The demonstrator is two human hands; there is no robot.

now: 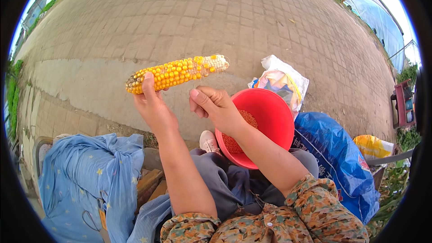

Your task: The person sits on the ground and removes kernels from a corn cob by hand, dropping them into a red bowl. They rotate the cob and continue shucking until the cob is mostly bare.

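Observation:
My left hand (153,104) grips an ear of yellow corn (168,74) by its darkened, discoloured end, thumb on top. At the ear's other end, many kernels are gone and the pale cob (218,62) shows. Just below the ear, apart from it, is my right hand (216,106), its fingers curled and the thumb pressed against the index finger. A thin strand hangs from the ear near these fingertips; whether they pinch it is unclear. Under my right forearm, a red plastic bucket (270,114) leans tilted between my legs, with loose orange kernels (248,119) inside.
Behind the bucket lies a crumpled white printed bag (281,81). A blue woven sack (332,162) bearing writing is at my right, a yellow-and-white bag (373,146) beyond it. Blue star-patterned cloth (87,172) and scissors (101,206) are at my left. Brick paving (209,17) stretches ahead.

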